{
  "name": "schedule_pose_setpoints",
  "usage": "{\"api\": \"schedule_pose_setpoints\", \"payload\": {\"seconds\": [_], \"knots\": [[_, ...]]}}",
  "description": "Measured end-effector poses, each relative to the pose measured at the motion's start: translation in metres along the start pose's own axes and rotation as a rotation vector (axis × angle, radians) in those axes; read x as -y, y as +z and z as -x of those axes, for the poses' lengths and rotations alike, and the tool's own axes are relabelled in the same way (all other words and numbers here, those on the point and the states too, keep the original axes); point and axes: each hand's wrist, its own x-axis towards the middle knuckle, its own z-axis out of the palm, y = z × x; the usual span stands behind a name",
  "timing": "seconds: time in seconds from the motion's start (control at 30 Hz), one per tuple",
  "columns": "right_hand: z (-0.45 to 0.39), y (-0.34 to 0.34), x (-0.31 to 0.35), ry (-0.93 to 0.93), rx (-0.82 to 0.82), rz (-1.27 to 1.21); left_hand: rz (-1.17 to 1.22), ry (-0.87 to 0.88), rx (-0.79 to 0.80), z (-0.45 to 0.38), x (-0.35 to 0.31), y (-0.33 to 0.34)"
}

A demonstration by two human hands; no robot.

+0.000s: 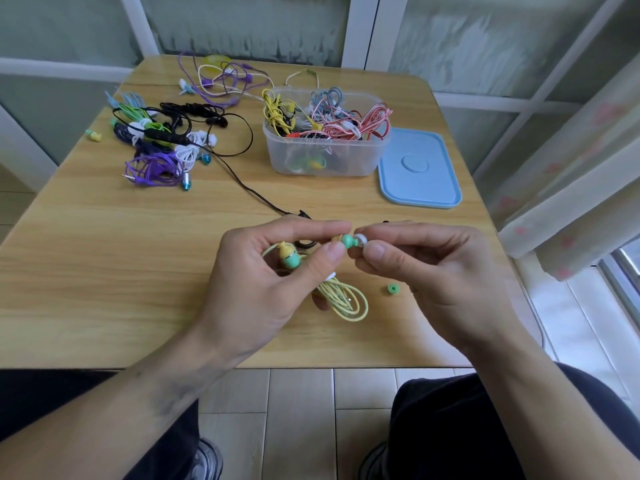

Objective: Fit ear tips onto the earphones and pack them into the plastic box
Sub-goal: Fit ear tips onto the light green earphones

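Note:
My left hand (273, 275) pinches a green earbud (347, 240) of a yellow-corded earphone between thumb and forefinger. Its second bud (290, 257) and the coiled yellow cord (346, 299) hang under that hand. My right hand (426, 271) pinches a white ear tip (360, 240) against the nozzle of the held bud. A loose green ear tip (392, 288) lies on the table beside my right hand. The clear plastic box (325, 157) stands open behind, holding several coiled earphones.
The box's blue lid (419, 168) lies flat to its right. A heap of tangled earphones (159, 140) covers the table's left rear, and a black cord (249, 188) trails from it toward my hands. Purple and white cords (221, 81) lie at the far edge. A curtain (571, 188) hangs on the right.

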Motion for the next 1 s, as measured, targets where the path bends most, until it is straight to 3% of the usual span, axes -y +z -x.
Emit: {"api": "schedule_pose_setpoints", "payload": {"seconds": [0.47,0.87,1.0], "knots": [[-0.002,0.000,-0.002,-0.030,0.047,0.025,-0.169,0.105,0.043,-0.002,0.003,-0.006],[-0.005,-0.012,-0.002,0.124,0.273,0.077,-0.288,0.188,0.223,-0.005,0.010,-0.012],[-0.007,-0.014,-0.007,0.118,0.356,0.093,-0.234,0.123,0.246,-0.003,0.011,-0.011]]}}
